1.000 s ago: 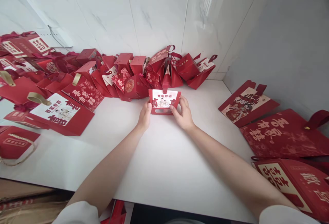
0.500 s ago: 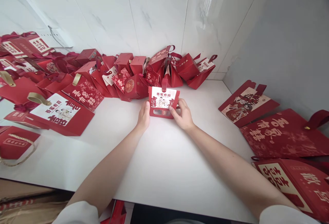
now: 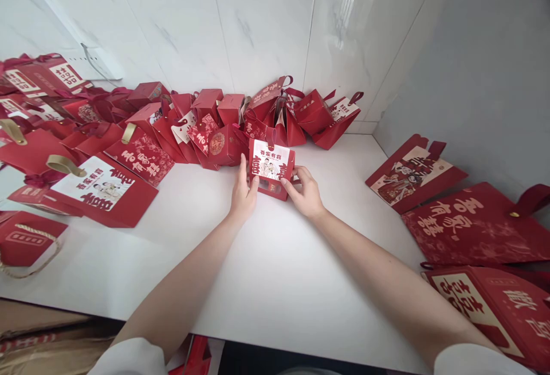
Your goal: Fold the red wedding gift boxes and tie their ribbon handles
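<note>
A small red gift box (image 3: 270, 162) with a white printed panel, a clear window low on its front and a red strap on top is between my two hands at the middle of the white table. My left hand (image 3: 243, 196) is at its left side, thumb against the front edge. On the right side, my right hand (image 3: 306, 192) grips the box, with the thumb on the front and the fingers behind. The fingers' ends behind the box are partly hidden.
Many red gift boxes (image 3: 232, 145) crowd the back along the tiled wall (image 3: 258, 25). A larger gift box (image 3: 107, 188) with a gold strap lies at left. Flat red boxes (image 3: 476, 223) lean along the grey panel (image 3: 472, 77) at right.
The gift box has turned and tilted slightly, and its strap is lower. My left thumb has come round onto its front edge. My right hand has hardly moved.
</note>
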Action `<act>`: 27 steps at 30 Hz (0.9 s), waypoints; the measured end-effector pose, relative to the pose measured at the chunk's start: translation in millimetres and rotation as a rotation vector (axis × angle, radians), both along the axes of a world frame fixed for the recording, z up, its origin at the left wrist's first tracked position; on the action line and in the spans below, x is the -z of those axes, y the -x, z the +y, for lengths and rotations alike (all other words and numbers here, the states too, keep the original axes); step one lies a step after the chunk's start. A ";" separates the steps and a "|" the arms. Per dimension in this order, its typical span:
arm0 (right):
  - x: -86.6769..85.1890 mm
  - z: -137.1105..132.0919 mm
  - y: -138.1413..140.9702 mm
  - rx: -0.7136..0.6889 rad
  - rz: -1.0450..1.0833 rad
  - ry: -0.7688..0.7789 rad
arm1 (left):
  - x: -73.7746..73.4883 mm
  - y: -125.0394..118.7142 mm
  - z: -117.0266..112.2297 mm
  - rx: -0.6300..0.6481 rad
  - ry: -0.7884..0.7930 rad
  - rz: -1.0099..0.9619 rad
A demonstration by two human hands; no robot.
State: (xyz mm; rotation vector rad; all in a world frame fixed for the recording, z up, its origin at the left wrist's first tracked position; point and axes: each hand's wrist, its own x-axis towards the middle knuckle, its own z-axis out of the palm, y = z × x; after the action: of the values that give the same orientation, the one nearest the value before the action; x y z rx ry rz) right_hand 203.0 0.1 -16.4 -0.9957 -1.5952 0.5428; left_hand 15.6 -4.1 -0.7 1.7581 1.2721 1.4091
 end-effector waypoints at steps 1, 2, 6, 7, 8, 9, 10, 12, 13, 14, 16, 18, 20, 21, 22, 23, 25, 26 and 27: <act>0.1 -0.1 0.2 0.001 -0.002 -0.004 | -0.4 -0.4 -0.9 -0.026 -0.032 0.029; 0.0 -0.2 0.5 0.003 -0.004 -0.009 | -1.0 -1.1 -2.2 -0.054 -0.072 0.073; -1.2 -0.7 0.6 0.008 -0.003 -0.026 | -3.8 -6.5 -9.2 -0.068 -0.195 0.305; -1.5 -0.8 0.4 0.007 -0.003 -0.029 | -4.1 -7.9 -10.5 -0.056 -0.205 0.337; -1.8 -0.8 0.1 0.006 -0.005 -0.031 | -4.3 -9.1 -11.4 -0.047 -0.210 0.355; -2.1 -0.8 -0.1 0.004 -0.007 -0.030 | -4.6 -9.9 -11.8 -0.044 -0.213 0.367; -2.4 -0.9 -0.4 0.000 -0.009 -0.027 | -4.9 -10.3 -11.9 -0.046 -0.218 0.375; -2.8 -1.3 -0.6 -0.007 -0.010 -0.021 | -6.2 -9.9 -11.6 -0.058 -0.239 0.381; -3.0 -1.6 -0.6 -0.011 -0.008 -0.017 | -7.2 -9.3 -11.7 -0.065 -0.251 0.376; -3.1 -2.0 -0.5 -0.014 -0.004 -0.012 | -8.5 -8.6 -12.0 -0.073 -0.264 0.364; -3.2 -2.9 -0.1 -0.017 0.010 0.008 | -11.5 -7.5 -13.7 -0.091 -0.285 0.336; -2.9 -3.5 0.3 -0.015 0.030 0.036 | -14.7 -7.3 -16.3 -0.114 -0.306 0.337; -2.0 -3.5 0.4 -0.011 0.055 0.067 | -17.4 -7.9 -18.9 -0.132 -0.327 0.364; -1.4 -3.2 0.3 -0.009 0.065 0.080 | -18.4 -8.3 -20.0 -0.136 -0.333 0.378; -0.9 -2.8 0.2 -0.008 0.072 0.089 | -19.1 -8.7 -20.7 -0.137 -0.335 0.389; -0.5 -2.3 0.0 -0.006 0.076 0.095 | -19.5 -9.1 -21.1 -0.136 -0.333 0.395; -0.2 -1.7 -0.5 -0.002 0.077 0.102 | -19.2 -9.6 -21.3 -0.139 -0.327 0.399; -0.6 -1.7 -0.7 0.000 0.076 0.102 | -18.6 -9.7 -21.0 -0.144 -0.324 0.401; -1.2 -2.0 -1.0 0.001 0.074 0.098 | -17.7 -9.8 -20.6 -0.151 -0.323 0.402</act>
State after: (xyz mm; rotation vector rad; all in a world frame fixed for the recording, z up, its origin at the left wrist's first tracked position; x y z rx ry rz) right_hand 204.0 -1.9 -15.2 -1.0375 -1.5145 0.6553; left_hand 25.4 -24.7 17.0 2.2940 1.4694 1.4553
